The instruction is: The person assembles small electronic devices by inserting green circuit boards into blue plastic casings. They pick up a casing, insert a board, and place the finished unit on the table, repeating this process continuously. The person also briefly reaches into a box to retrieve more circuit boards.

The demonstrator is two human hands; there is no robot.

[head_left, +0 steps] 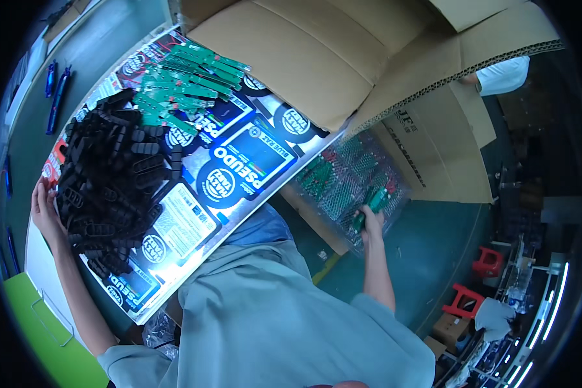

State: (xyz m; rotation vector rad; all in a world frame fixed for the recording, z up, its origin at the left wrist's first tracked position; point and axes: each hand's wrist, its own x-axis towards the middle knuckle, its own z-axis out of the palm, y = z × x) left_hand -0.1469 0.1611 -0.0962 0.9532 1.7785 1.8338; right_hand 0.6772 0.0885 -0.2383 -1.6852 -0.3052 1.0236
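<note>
My left hand (48,210) rests at the left edge of a heap of small black plastic parts (113,187), its fingers stretched out with nothing visible in them. Off to the right, my right hand (371,226) grips a bunch of green circuit board strips (376,202). It is over a carton lined with clear bubble wrap (352,184), where more green boards and bits of red show through the plastic. Beyond the black heap, a spread of green circuit board strips (184,81) lies on the printed sheet (265,152) covering the table.
A big open cardboard box (291,52) stands at the table's far right, its flap hanging over the corner. Blue pens (59,100) lie on the green surface at left. Red stools (464,301) stand on the floor at right. Another person's sleeve (506,76) shows behind the box.
</note>
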